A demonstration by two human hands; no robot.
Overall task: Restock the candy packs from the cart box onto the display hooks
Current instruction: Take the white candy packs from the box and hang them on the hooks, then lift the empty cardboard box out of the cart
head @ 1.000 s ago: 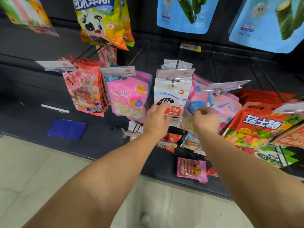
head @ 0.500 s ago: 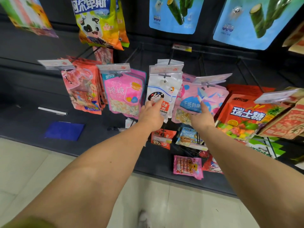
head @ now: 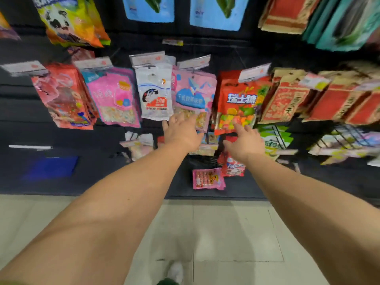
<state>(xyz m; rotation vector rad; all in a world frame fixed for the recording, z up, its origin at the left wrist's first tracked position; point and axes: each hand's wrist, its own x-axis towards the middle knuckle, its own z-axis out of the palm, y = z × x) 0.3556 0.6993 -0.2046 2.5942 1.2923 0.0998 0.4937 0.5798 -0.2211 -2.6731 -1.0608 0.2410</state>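
Both hands were up at the hooks, fingers loose, grasping nothing!

The pink candy packs (head: 194, 95) hung on the middle display hook beside the white pack (head: 154, 95); they looked light, soft, crinkly, best taken by the stiff header. Left hand (head: 182, 133) brushed their lower edge; right hand (head: 245, 141) reached, fingers spread.

Just one head cam here, wide-angle, looking forward and down. It sits close to the candy packs (head: 193, 99) on the display hooks (head: 193, 63). Floor (head: 226, 233) fills the bottom.
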